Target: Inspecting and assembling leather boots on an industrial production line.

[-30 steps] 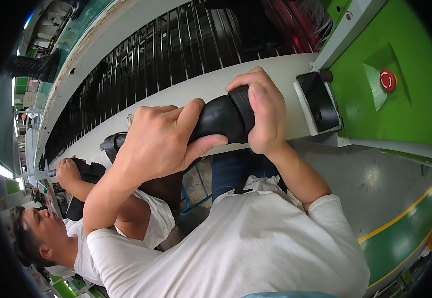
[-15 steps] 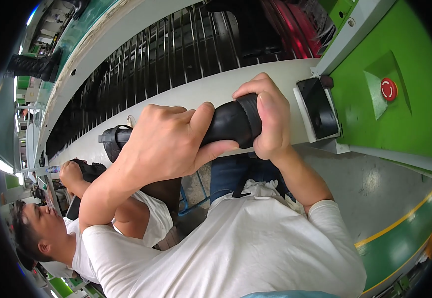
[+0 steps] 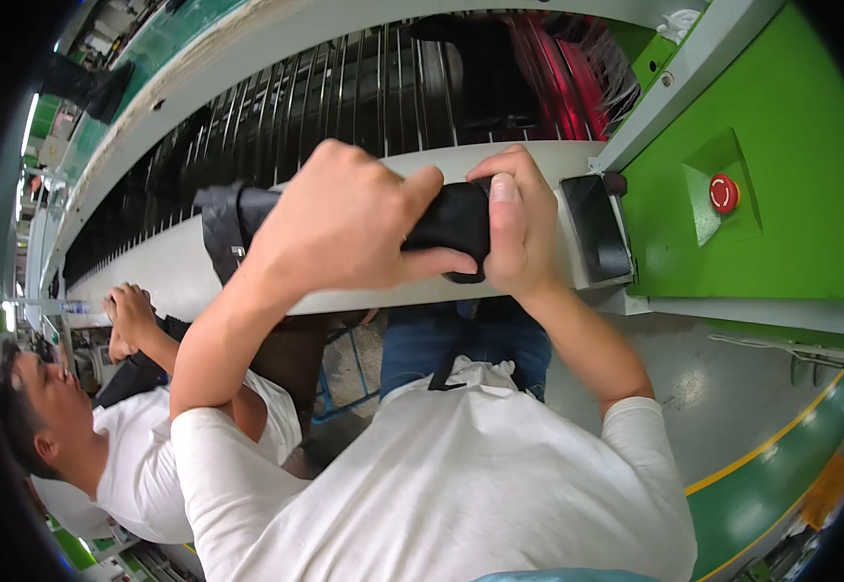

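Observation:
Both of my hands grip a black boot [image 3: 449,221] held above the pale ledge. My left hand [image 3: 334,233] wraps over its middle, thumb stretched along the near side toward the front end. At that front end, my right hand [image 3: 519,228] closes round the boot with its thumb pressed against it. A strap and small buckle show on the boot's shaft, which sticks out left of my left wrist. Much of the boot's middle is hidden behind my left hand.
Beyond the pale ledge [image 3: 412,291] run metal rollers [image 3: 296,121], with another black boot [image 3: 480,78] near a red glow. A dark flat panel [image 3: 592,228] sits at the ledge's right end, beside a green housing [image 3: 790,126] with a red stop button [image 3: 723,194]. A co-worker [image 3: 141,436] sits at left.
The boot has turned in my hands, and its shaft now stands higher on the left. My right thumb has shifted on the front end. The co-worker's hands have moved, and the whole view has shifted slightly.

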Tool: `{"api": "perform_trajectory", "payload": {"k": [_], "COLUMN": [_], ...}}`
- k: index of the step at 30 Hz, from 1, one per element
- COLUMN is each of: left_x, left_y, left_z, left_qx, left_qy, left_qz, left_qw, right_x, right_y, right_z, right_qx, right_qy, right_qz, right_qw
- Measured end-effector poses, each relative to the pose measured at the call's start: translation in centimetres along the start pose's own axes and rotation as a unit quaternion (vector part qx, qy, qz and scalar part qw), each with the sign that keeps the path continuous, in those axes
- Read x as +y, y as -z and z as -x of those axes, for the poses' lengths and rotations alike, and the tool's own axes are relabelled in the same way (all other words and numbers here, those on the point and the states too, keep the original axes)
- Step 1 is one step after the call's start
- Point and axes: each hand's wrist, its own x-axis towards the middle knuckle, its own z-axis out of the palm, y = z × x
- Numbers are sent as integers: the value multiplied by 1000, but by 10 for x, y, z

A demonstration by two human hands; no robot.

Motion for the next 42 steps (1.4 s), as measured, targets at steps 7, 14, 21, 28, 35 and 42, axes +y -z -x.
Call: {"api": "perform_trajectory", "payload": {"k": [7,14,21,28,35,42], "left_x": [9,54,55,65,105,110], "left_y": [-44,-136,-176,-203,-181,-186], "left_z": [67,133,143,159,145,126], "left_qx": [86,267,364,408,343,382], "left_qy": [93,207,169,170,212,244], "left_qz": [108,222,120,159,295,256], "left_qw": [986,915,908,883,866,854], "right_x": [-13,29,43,38,25,14], "right_y": [-4,36,41,42,37,34], "right_z": [9,48,68,92,82,70], "right_qx": [-142,-343,-274,-256,-277,-322], "right_qy": [165,81,143,216,173,113], "right_qz": [92,156,114,136,119,120], "right_qw": [972,923,944,932,938,932]}}
